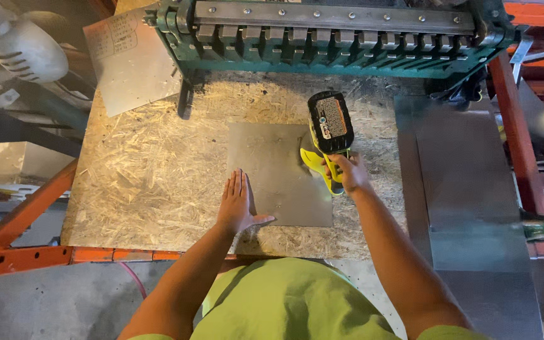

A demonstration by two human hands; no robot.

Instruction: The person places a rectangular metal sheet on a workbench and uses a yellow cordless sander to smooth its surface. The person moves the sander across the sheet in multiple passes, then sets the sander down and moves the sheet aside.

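While the left hand [235, 204] lies flat, fingers spread, on the sheet's [278, 173] left edge, the right hand [349, 173] grips the drill [328, 135] upright over its right edge. Judgement: firm downward pressure and a square drill should prevent sheet spin.

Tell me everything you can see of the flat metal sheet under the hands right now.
The metal sheet is a thin, roughly square, dull grey plate, seemingly bare sheet metal, lying flat on the chipboard bench top in front of the green bending machine. The left hand lies flat, palm down, across its left edge. The right hand holds a yellow-and-black cordless drill upright over its right side; the tip is hidden. A few small dark marks dot its surface.
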